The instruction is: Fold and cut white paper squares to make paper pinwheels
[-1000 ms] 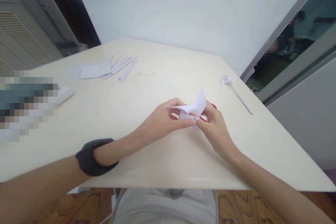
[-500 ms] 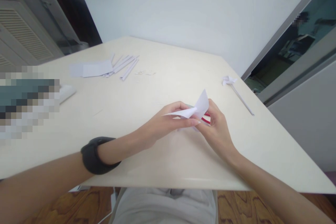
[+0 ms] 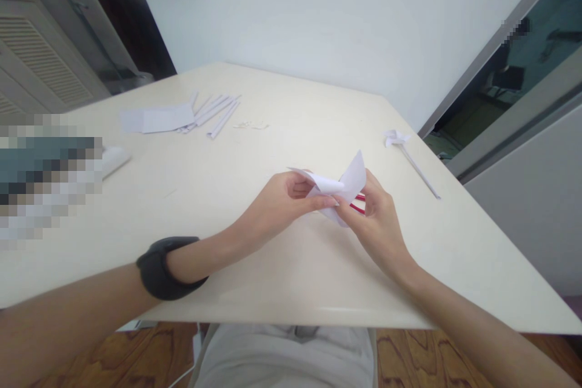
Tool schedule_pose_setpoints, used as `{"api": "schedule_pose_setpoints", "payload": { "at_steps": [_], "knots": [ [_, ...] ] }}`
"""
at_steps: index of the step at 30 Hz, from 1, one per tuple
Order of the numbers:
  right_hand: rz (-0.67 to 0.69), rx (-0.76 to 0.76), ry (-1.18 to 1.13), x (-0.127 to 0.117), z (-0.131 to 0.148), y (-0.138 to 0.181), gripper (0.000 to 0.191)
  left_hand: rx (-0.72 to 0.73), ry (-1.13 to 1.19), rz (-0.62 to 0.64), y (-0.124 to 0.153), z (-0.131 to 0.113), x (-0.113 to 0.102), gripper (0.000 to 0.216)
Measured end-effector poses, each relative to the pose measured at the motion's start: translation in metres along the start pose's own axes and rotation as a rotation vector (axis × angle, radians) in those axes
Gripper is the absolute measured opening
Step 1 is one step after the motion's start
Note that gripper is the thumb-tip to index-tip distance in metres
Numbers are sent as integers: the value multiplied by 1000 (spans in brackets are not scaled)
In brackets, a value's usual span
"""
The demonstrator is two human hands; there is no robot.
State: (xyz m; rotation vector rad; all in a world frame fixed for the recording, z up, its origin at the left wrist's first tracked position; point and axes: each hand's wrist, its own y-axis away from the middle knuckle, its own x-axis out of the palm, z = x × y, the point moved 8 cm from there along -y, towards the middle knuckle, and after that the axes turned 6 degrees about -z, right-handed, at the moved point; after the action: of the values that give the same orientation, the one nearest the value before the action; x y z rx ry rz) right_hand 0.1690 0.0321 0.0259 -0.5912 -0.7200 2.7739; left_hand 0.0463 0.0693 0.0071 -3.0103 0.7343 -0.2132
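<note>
Head view: left hand and right hand pinch the folded paper, its left flap higher than before.

A pale wall stands beyond the cream table, with louvred door left and wood-grained floor below.

Spreads beneath the left hand and right hand as a cream table, bearing paper sheets, paper sticks and thin scraps beyond the left hand, a partly pixelated bundle farther left, and a paper pinwheel beyond the right hand.
</note>
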Motion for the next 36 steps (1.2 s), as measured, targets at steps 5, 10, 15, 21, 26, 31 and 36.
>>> {"api": "schedule_pose_setpoints", "payload": {
  "at_steps": [5, 10, 15, 21, 26, 31, 36],
  "knots": [
    [5, -5, 7, 0, 1, -1, 16, 0, -14, 7, 0, 1, -2, 19],
    [20, 42, -23, 1, -3, -1, 16, 10, -29, -22, 0, 3, -6, 19],
    [33, 70, -47, 1, -5, -2, 15, -18, -76, -22, 0, 6, -7, 23],
    [41, 114, -74, 1, -8, -1, 17, -36, -132, -8, 1, 4, -7, 24],
    [49, 134, -105, 1, -10, 0, 17, -40, -129, 10, -1, 5, -5, 25],
    [23, 148, -115, -1, -14, -2, 13, 7, -94, 44, -1, 0, 0, 23],
    [21, 175, -117, -1, -18, -3, 13, 66, -157, 95, 2, -5, 5, 27]
  ]
}}
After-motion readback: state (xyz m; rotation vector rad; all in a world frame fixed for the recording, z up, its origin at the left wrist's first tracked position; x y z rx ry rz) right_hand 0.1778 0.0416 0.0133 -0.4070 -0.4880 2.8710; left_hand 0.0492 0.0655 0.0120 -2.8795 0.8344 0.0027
